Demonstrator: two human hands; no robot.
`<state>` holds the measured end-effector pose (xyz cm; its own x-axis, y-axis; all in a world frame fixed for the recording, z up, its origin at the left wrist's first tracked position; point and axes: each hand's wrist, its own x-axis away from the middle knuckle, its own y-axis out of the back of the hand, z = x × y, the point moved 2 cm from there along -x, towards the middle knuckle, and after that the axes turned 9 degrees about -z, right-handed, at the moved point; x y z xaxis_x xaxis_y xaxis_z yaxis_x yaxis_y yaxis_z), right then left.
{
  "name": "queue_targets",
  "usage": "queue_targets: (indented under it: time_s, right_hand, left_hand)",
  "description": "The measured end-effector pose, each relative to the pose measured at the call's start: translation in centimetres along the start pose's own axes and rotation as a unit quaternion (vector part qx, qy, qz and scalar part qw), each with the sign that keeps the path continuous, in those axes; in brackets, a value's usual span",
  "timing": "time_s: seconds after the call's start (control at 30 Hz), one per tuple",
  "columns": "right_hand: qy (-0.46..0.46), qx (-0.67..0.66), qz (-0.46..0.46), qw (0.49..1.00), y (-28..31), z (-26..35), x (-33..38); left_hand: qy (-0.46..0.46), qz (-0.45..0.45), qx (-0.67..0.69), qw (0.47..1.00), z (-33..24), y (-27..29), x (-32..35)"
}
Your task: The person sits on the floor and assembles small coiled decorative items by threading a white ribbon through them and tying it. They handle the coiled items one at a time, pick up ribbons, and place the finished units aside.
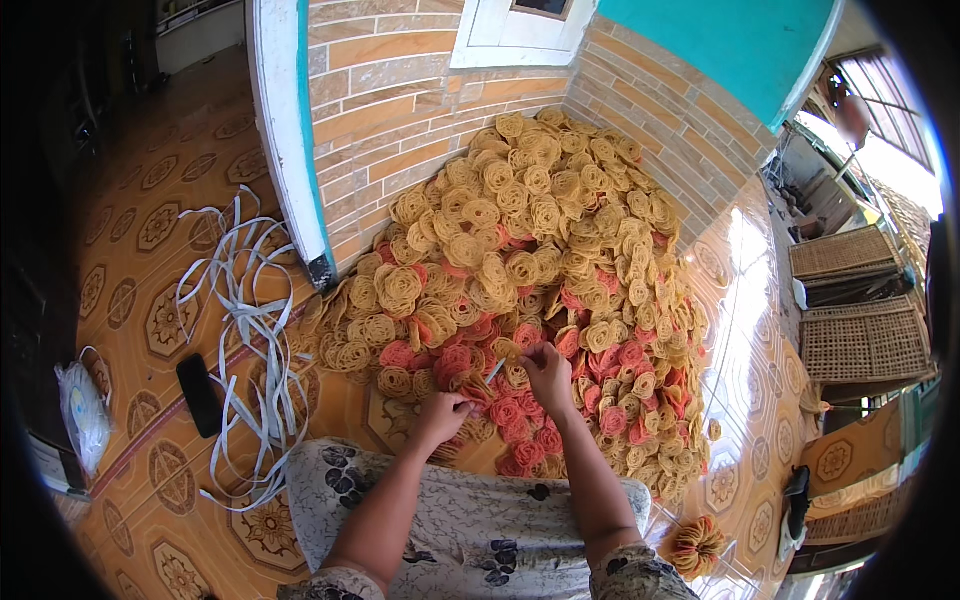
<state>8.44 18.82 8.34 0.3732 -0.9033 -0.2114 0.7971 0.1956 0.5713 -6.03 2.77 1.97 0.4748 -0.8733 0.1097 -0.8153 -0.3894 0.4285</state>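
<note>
Right hand [547, 378] apparently pinches narrow white strip [495, 371]; left hand [441, 418] pinches lacy red-and-tan discs [462, 374], presumably steadying them.

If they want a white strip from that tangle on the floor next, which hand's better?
Probably the left hand: the white strips lie on its side. The right hand is farther off, by the yellow and red discs.

Patterned sleeves [640, 578] at 5 and 7 o'clock, cut off by the lower edge; white panel [500, 42] at 12, cropped above; round reddish object [852, 118] at 2, blurred; plastic bag [84, 418] between 8 and 9, contents indistinct; white strip [494, 372] near the right hand [548, 378], ends too small to trace.
</note>
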Motion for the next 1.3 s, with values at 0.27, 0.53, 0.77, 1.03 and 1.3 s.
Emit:
queue_targets:
  time_s: [0.27, 0.53, 0.77, 1.03, 1.3]
  right_hand:
    - [0.273, 0.271, 0.076, 0.920, 0.0, -2.8, 1.7]
    - [0.014, 0.010, 0.042, 0.999, 0.7, -3.6, 0.8]
    - [-0.068, -0.149, 0.034, 0.986, 0.6, -2.2, 1.0]
    - [0.023, -0.057, 0.193, 0.979, 1.4, -2.7, 1.3]
    - [0.219, 0.226, 0.034, 0.948, -0.3, -3.0, 1.4]
  left_hand:
    - [0.000, -0.011, 0.025, 1.000, -0.6, 0.2, 0.2]
    - [-0.018, 0.016, 0.021, 0.999, -1.2, 0.3, 0.5]
    - [-0.024, 0.008, 0.029, 0.999, -1.4, 0.6, 0.6]
    - [-0.012, 0.007, 0.028, 1.000, -1.5, 0.6, 0.7]
    - [-0.006, 0.018, 0.049, 0.999, -1.2, 0.5, 0.6]
